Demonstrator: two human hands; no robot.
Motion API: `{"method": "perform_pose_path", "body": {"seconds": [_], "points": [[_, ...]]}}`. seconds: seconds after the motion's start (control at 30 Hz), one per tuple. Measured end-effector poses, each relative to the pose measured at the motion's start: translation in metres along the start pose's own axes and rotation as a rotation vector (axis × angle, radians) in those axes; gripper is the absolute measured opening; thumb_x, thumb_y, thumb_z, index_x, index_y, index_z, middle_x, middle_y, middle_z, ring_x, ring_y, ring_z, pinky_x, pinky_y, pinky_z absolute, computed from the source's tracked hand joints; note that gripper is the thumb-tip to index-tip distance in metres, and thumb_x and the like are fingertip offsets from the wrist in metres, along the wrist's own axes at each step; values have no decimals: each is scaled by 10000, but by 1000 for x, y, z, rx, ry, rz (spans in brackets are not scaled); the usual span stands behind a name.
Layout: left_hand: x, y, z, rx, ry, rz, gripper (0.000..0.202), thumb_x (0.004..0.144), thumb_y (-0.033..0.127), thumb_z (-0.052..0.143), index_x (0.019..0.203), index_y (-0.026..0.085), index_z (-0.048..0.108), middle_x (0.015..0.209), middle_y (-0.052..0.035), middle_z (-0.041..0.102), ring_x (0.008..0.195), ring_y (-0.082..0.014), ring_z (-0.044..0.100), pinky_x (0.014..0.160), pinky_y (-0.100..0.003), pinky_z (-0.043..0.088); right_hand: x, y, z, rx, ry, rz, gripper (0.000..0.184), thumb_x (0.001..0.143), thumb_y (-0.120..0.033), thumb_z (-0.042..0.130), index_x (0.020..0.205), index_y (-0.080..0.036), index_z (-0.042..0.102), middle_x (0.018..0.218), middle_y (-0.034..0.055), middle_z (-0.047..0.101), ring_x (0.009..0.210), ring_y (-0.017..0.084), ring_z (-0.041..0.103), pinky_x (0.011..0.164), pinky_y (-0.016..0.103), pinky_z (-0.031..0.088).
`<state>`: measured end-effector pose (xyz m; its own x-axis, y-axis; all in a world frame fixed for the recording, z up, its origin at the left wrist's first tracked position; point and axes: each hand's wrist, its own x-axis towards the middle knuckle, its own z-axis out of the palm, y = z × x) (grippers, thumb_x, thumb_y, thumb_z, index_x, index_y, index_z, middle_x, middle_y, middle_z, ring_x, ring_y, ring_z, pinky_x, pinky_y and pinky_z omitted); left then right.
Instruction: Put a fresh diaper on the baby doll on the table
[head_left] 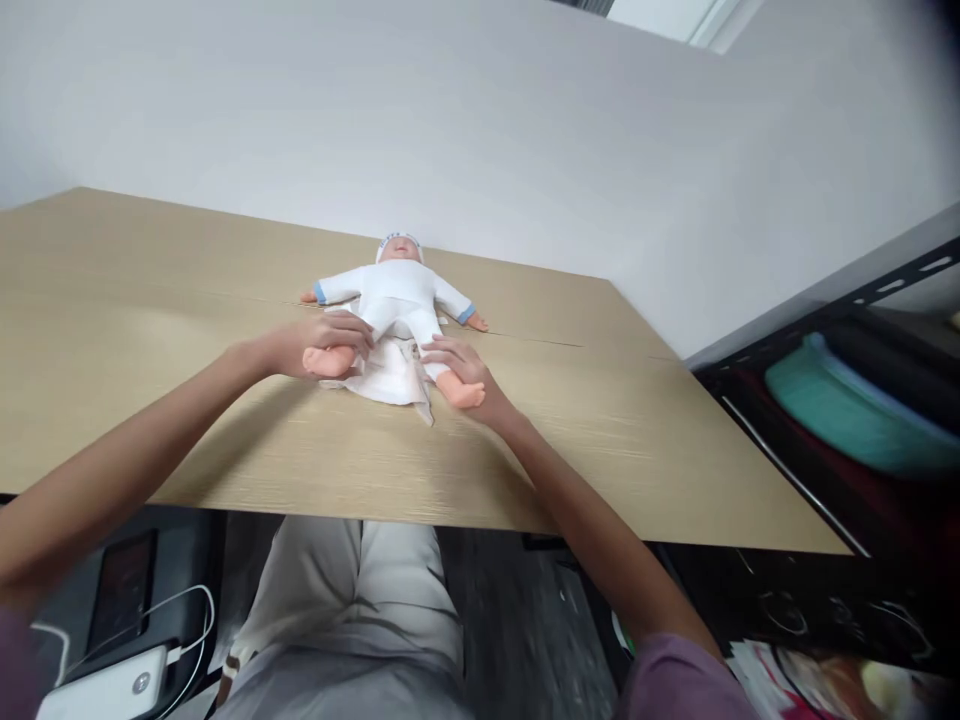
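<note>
A baby doll (401,285) in a white suit with blue cuffs and a printed cap lies on its back, arms spread and legs apart. Under its hips and between its legs is a white diaper (391,378), spread flat with a loose tab at its near edge. My left hand (315,342) is closed around the doll's leg on the left, just above the bare foot. Around the other lower leg my right hand (466,368) has its fingers wrapped, thumb side hidden behind the foot.
The doll lies on a wooden table (187,250) set against a white wall. To the right is a black rack with a teal basin (855,410). Below the table's front edge on the left, a white power bank (109,688) with a cable lies near a phone (124,585).
</note>
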<state>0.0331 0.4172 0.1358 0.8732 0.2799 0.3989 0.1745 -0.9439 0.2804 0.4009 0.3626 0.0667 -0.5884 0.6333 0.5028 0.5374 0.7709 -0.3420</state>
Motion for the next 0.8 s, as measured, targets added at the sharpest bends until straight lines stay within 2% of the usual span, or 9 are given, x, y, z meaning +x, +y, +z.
{"method": "perform_pose_path", "body": {"seconds": [0.1, 0.23, 0.37, 0.5, 0.57, 0.63, 0.67, 0.73, 0.8], "points": [[-29, -12, 16, 5, -57, 29, 432, 977, 205, 745, 1407, 233, 768, 1538, -180, 749, 1555, -368, 624, 1241, -562, 566, -20, 8, 4, -76, -51, -82, 530, 996, -183, 530, 1488, -266, 710, 1674, 109, 646, 1668, 349, 494, 1325, 591, 455], [-42, -15, 34, 26, -105, 31, 646, 882, -4, 654, 1475, 240, 726, 1611, -166, 707, 1628, -366, 560, 1281, -606, 541, -30, 14, 10, -157, -123, -82, 581, 1007, -139, 512, 1546, -274, 685, 1732, 100, 602, 1708, 333, 447, 1350, 600, 444], [-42, -15, 33, -11, -100, 19, 724, 850, -27, 659, 1524, 237, 690, 1638, -170, 683, 1648, -364, 536, 1284, -593, 546, -24, 15, -1, -120, -199, -87, 625, 1011, -67, 519, 1578, -276, 678, 1753, 88, 588, 1722, 307, 433, 1380, 608, 427], [-39, -12, 25, -95, -81, -35, 711, 875, 12, 677, 1537, 272, 697, 1640, -149, 687, 1639, -346, 552, 1302, -589, 531, -17, 13, -17, 38, -218, -32, 592, 1038, -57, 456, 1461, -321, 775, 1647, 43, 695, 1657, 264, 536, 1350, 581, 491], [-38, -9, 23, -122, -85, -63, 708, 887, 23, 676, 1544, 285, 695, 1644, -141, 686, 1644, -340, 549, 1306, -593, 526, -14, 4, -19, 68, -198, 28, 527, 1094, -117, 430, 1419, -313, 797, 1578, 56, 742, 1616, 271, 584, 1325, 576, 518], [-37, -7, 22, -142, -77, -77, 664, 893, 33, 692, 1508, 279, 721, 1636, -152, 691, 1633, -350, 562, 1294, -602, 536, -12, -11, -12, -1, -166, 77, 406, 1149, -281, 511, 1460, -291, 771, 1557, 110, 737, 1594, 332, 589, 1309, 623, 510], [-37, -6, 23, -151, -65, -79, 630, 895, 40, 706, 1481, 268, 739, 1625, -163, 698, 1622, -357, 574, 1288, -606, 542, -11, -20, -6, -66, -156, 91, 414, 1140, -402, 603, 1513, -283, 740, 1561, 144, 719, 1588, 378, 575, 1300, 657, 498], [-37, -4, 23, -164, -45, -80, 594, 898, 48, 723, 1456, 251, 753, 1610, -179, 706, 1610, -363, 587, 1289, -607, 541, -9, -36, 9, -205, -144, 106, 660, 1038, -593, 779, 1606, -273, 675, 1553, 198, 688, 1576, 460, 529, 1278, 703, 480], [-37, -3, 24, -160, -55, -81, 632, 899, 40, 703, 1495, 248, 728, 1631, -179, 690, 1629, -355, 566, 1303, -605, 526, -8, -44, 23, -300, -143, 115, 656, 1028, -579, 801, 1594, -265, 695, 1494, 216, 694, 1555, 481, 506, 1249, 688, 495]]}}
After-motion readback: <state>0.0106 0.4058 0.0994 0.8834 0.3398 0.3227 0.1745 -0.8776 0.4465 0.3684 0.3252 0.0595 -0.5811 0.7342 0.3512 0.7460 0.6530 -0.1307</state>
